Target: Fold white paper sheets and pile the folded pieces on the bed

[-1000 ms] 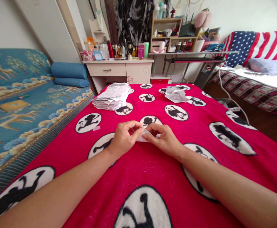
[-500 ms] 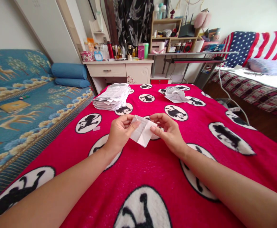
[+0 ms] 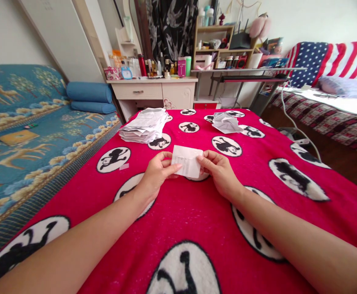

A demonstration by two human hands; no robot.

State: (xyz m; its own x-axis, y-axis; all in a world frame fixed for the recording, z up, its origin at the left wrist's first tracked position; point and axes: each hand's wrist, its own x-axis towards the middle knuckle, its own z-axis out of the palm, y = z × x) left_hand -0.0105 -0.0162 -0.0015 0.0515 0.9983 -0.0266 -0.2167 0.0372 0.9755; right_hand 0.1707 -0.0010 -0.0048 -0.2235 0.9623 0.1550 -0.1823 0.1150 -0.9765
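A small folded sheet of white paper (image 3: 189,157) with faint print is held up above the red cloth, its broad face towards me. My left hand (image 3: 159,170) pinches its left edge, thumb in front and fingers behind. On the opposite edge, my right hand (image 3: 218,168) grips it between thumb and fingers. Beyond my left hand lies a thick stack of white papers (image 3: 144,124). Several folded paper pieces (image 3: 225,122) rest in a loose heap further off on the right.
The red cloth (image 3: 172,228) with black-and-white oval figures covers the surface before me. A small pale scrap (image 3: 124,166) lies on it at left. A blue patterned sofa (image 3: 52,139) runs along the left. A dresser (image 3: 154,90) and a desk (image 3: 245,71) stand behind.
The folded paper has turned from a tilted diamond to nearly level, and a different face now shows. Both hands have shifted their hold to its side edges.
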